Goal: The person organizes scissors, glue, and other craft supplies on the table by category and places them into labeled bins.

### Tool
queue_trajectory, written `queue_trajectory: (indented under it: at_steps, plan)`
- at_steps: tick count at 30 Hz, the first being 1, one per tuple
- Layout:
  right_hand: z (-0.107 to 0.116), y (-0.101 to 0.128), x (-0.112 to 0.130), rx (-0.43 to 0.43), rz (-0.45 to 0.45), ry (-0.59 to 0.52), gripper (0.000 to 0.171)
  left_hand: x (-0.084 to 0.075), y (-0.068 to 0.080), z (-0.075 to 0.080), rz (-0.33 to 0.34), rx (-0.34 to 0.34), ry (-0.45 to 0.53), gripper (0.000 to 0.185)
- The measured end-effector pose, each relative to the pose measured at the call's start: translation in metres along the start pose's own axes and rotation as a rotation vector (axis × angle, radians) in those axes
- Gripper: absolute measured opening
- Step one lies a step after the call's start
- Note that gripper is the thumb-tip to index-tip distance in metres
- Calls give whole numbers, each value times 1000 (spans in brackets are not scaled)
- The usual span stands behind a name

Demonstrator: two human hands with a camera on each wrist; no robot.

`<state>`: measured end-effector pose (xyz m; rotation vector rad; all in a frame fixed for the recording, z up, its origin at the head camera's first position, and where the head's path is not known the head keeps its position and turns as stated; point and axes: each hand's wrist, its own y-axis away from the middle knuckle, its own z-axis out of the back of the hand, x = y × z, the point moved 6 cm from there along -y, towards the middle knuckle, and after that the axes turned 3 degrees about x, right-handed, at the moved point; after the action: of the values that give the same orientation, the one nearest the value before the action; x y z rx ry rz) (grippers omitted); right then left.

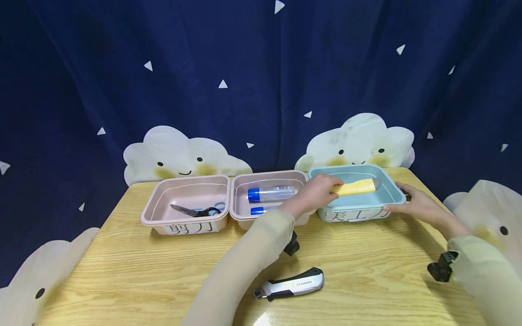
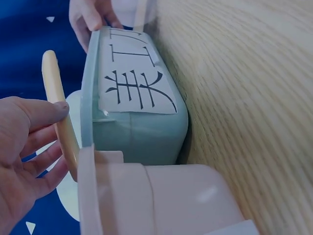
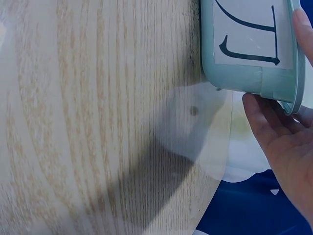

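Observation:
My left hand (image 1: pixel 320 192) pinches a yellow utility knife (image 1: pixel 356 186) by its near end and holds it level over the light blue bin (image 1: pixel 392 194). In the left wrist view the thumb and fingers (image 2: pixel 34 142) grip the yellow knife (image 2: pixel 58 112) just above the blue bin's rim (image 2: pixel 88 112). My right hand (image 1: pixel 420 206) grips the bin's right end, thumb along the front rim and fingers at the far corner. The right wrist view shows the right hand (image 3: pixel 279 142) against the blue bin's corner (image 3: pixel 244 73).
A grey and black utility knife (image 1: pixel 290 284) lies on the wooden table (image 1: pixel 367 271) near the front. The left pink bin (image 1: pixel 163 219) holds scissors (image 1: pixel 195 210). The middle pink bin (image 1: pixel 241 216) holds blue-capped tubes (image 1: pixel 271 193). Cloud cut-outs and a dark curtain stand behind.

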<state>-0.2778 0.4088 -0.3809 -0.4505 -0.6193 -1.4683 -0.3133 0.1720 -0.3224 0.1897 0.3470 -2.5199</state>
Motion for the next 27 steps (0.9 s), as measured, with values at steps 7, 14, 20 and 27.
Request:
queue_trajectory:
  at_steps: [7, 14, 20, 27]
  plan:
    - [0, 0, -5, -7, 8, -19, 92, -5, -19, -13, 15, 61, -15, 24]
    - [-5, 2, -10, -15, 13, -18, 92, 2, -26, -38, 63, 148, -66, 26]
    - [-3, 0, -7, -21, 12, -8, 93, 10, -30, -44, 140, 166, -82, 27]
    - [0, 1, -4, -27, -3, -3, 96, 18, -39, -46, 232, 188, -117, 16]
